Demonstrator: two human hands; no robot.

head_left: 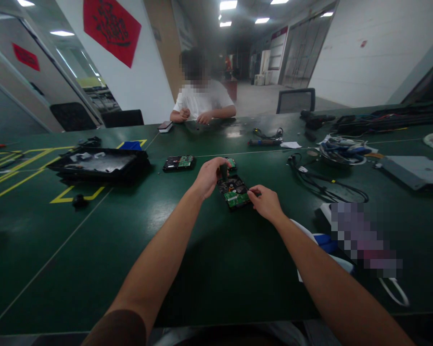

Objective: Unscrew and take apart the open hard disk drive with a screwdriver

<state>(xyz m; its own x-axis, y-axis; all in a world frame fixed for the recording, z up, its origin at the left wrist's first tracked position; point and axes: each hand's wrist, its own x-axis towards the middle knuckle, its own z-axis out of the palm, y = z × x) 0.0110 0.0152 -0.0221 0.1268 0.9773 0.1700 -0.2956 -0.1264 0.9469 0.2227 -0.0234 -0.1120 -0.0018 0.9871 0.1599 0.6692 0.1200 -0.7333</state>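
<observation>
Hard drive (235, 193) lies between left fingers (216, 168), right fingers (254, 193), seemingly touching.

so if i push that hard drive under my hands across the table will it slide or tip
The hard drive lies flat on the smooth table, so it would probably slide, not tip or roll. It looks like a rigid block, likely stiff and heavy for its size. Its circuit board faces up, exposed, so rough handling might damage it.
</observation>
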